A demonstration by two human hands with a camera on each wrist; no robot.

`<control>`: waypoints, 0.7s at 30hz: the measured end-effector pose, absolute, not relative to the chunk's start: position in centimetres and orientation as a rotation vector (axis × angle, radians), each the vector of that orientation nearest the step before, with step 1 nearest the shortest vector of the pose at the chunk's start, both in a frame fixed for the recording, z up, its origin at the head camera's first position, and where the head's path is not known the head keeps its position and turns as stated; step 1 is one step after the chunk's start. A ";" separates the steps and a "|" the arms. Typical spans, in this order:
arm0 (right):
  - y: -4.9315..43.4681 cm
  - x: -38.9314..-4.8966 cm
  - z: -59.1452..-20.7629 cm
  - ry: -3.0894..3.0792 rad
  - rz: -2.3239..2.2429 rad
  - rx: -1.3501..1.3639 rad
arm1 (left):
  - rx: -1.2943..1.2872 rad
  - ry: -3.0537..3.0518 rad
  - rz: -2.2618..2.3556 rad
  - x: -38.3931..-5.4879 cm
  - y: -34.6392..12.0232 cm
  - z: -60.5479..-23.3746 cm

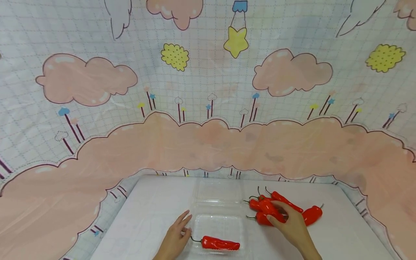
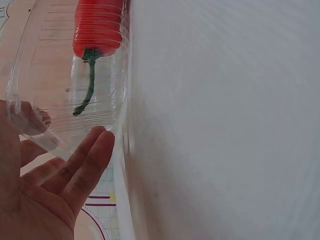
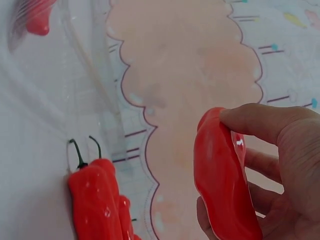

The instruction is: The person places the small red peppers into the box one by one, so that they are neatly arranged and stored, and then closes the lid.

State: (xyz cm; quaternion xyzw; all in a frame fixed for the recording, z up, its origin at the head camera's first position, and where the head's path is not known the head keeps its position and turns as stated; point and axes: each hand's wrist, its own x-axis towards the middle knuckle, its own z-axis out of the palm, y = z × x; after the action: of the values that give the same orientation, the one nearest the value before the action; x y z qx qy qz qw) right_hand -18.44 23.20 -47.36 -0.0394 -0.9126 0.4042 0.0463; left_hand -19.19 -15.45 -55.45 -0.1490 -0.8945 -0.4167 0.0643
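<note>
My right hand (image 1: pixel 289 220) holds a red chili pepper (image 3: pixel 220 175) between thumb and fingers, over a pile of similar red peppers (image 1: pixel 260 218) with green stems. Plastic-looking and glossy, the held pepper stands clear of the others in the right wrist view. My left hand (image 1: pixel 175 234) is at the left edge of a clear plastic clamshell box (image 1: pixel 217 220), thumb and index finger at its rim. In the left wrist view, its other fingers (image 2: pixel 95 160) lie along the outer wall. One red pepper (image 1: pixel 221 243) lies inside the box, stem pointing left.
The box's lid (image 1: pixel 218 191) lies folded back, away from me. A white table (image 1: pixel 139 209) carries everything. Behind and around it hangs a cloth (image 1: pixel 208 144) with clouds and stars. Another pepper (image 1: pixel 313 215) lies right of my right hand.
</note>
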 end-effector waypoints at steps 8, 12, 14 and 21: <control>21.4 -18.7 -47.1 -2.739 1.231 -0.076 | -0.451 -2.687 -1.277 -19.1 -15.5 -55.5; 20.8 -18.9 -47.2 -2.728 1.263 -0.057 | -0.449 -2.691 -1.278 -19.0 -15.6 -55.5; 20.6 -19.0 -47.3 -2.729 1.276 -0.054 | -0.452 -2.689 -1.284 -19.0 -15.6 -55.5; 20.1 -19.5 -47.9 -2.726 1.320 -0.042 | -0.453 -2.696 -1.278 -19.1 -15.7 -55.6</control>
State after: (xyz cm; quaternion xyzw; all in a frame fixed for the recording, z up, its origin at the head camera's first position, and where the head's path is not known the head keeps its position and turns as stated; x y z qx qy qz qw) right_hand -19.47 20.10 -47.92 -0.0139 -0.8985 0.4352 0.0560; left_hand -19.14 -15.70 -55.59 -0.1499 -0.8917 -0.4226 0.0617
